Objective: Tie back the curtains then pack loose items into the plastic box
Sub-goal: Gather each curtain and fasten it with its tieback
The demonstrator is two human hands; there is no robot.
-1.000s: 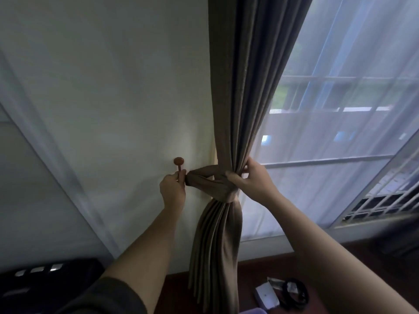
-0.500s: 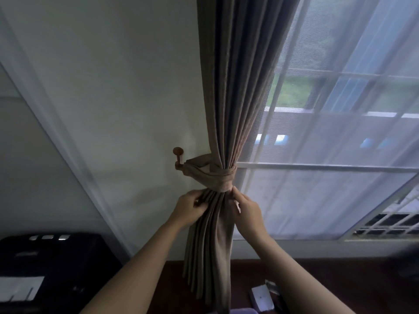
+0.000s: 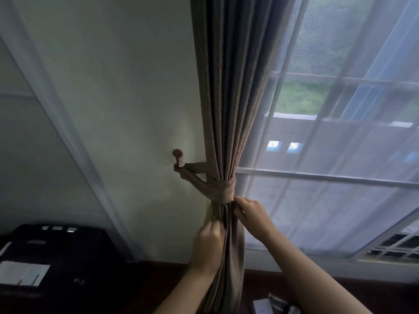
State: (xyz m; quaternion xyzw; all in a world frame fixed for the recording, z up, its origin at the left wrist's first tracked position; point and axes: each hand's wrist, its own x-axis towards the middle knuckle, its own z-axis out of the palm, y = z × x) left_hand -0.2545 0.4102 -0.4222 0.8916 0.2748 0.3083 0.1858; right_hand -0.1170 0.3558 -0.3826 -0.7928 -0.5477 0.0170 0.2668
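Curtain (image 3: 226, 98) tied, left hand (image 3: 209, 248), right hand (image 3: 251, 214) gripping

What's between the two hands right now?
Head view: the gathered curtain, just below the tieback. The left hand holds its folds; the right hand pinches it under the tieback.

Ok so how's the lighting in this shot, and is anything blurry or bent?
Head view: daylight through the window backlights the curtain, leaving the black unit murky; the left hand and right hand look slightly soft; the wide-angle lens slants the window bar and wall trim.
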